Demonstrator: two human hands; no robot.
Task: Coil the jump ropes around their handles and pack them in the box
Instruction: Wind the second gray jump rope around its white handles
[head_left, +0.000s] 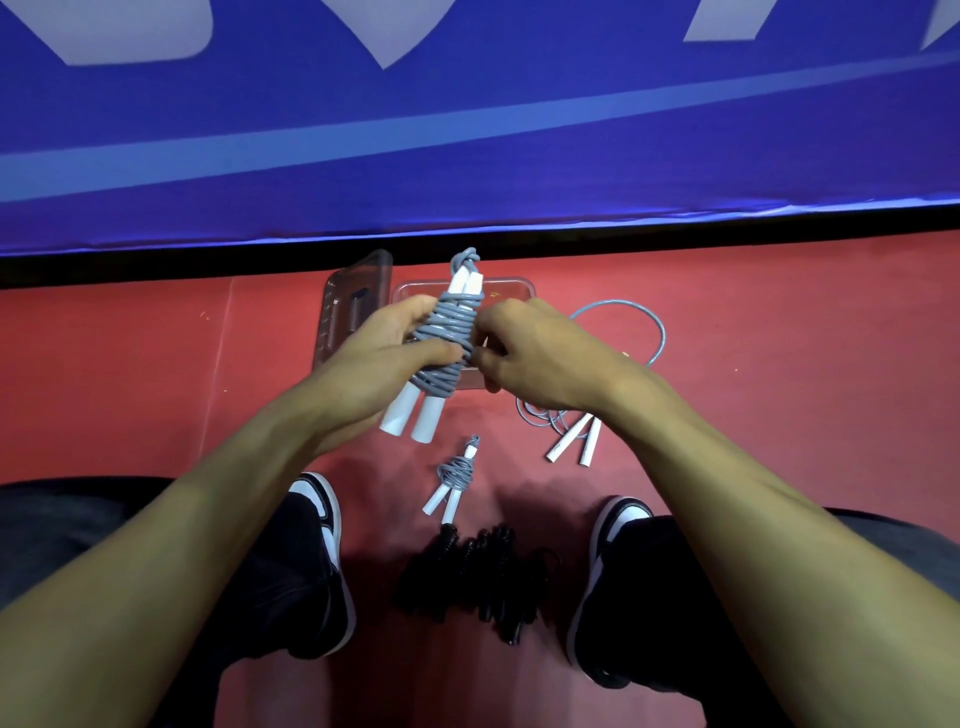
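A grey jump rope with two white handles (447, 338) is wound tightly around those handles and held above the red floor. My left hand (384, 353) grips the bundle from the left. My right hand (530, 348) pinches the coils on its right side. Behind the bundle lies a clear plastic box (511, 291), partly hidden by my hands, with its clear lid (350, 306) to the left. A second coiled grey rope (453, 475) lies on the floor between my feet. An uncoiled grey rope (631, 332) with white handles (574, 441) lies to the right.
A pile of black jump ropes (483, 587) sits on the red floor between my two black-and-white shoes (324, 551). A blue banner (467, 130) with a black lower edge runs across the back, just behind the box.
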